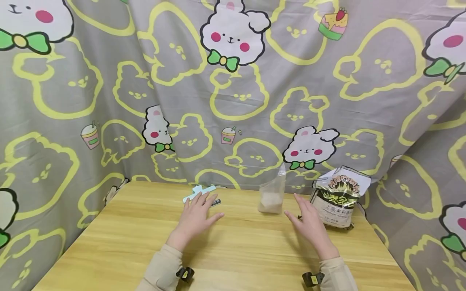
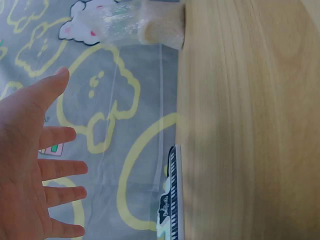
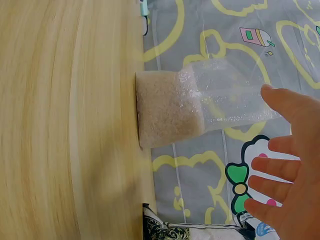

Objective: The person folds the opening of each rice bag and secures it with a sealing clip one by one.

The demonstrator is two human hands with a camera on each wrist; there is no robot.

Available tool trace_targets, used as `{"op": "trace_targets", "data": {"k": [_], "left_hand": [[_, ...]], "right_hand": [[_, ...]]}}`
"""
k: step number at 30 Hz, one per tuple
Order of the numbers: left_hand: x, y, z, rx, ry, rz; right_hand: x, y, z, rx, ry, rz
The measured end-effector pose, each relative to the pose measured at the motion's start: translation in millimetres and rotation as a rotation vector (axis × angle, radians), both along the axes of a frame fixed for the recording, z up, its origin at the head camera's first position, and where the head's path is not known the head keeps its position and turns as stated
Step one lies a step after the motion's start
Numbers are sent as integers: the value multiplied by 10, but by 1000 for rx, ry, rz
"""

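Observation:
My left hand (image 1: 194,220) is held over the left part of the table, fingers spread and holding nothing. Just beyond it lie a light-blue plastic piece (image 1: 198,193) and a dark strip with pale lettering (image 1: 216,202), both partly hidden by the fingers in the head view. A clear plastic bag (image 1: 272,200), its lower part filled with rice-like grains (image 3: 167,107), stands upright near the back edge. To its right my right hand (image 1: 313,226) hovers with fingers extended, grasping nothing. A printed rice bag (image 1: 336,200) stands beyond that hand.
The wooden table (image 1: 247,250) runs back to a grey patterned curtain (image 1: 240,121), which also hangs along both sides. Both bags and the light-blue piece sit near the back edge. Each wrist carries a small black camera (image 1: 185,275).

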State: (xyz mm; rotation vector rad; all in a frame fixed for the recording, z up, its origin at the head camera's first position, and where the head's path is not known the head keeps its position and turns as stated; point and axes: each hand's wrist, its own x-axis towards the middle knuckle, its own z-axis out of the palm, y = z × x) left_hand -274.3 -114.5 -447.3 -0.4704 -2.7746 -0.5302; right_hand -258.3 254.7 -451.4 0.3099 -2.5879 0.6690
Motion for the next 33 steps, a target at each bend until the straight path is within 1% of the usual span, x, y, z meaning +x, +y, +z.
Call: {"op": "trace_targets", "data": {"k": [3, 7, 10, 13, 21, 25, 31, 33], "left_hand": [[-25, 15, 9, -13, 26, -11], [-87, 34, 45, -39, 37, -26], [-146, 51, 77, -46, 45, -36], [-209, 73, 98, -46, 70, -42], [-321, 208, 132, -12, 80, -74], [-352, 303, 145, 27, 100, -95], [-404, 423, 140, 79, 110, -108], [-420, 464, 136, 99, 103, -112]], "right_hand": [[-22, 13, 0, -12, -1, -1], [-67, 38, 10, -32, -18, -5], [-120, 47, 2, -34, 8, -2], [-172, 43, -3, -36, 25, -1], [-286, 50, 2, -16, 50, 4], [-337, 62, 15, -11, 59, 9], [-400, 67, 37, -9, 54, 17], [-414, 65, 48, -11, 56, 21]]}}
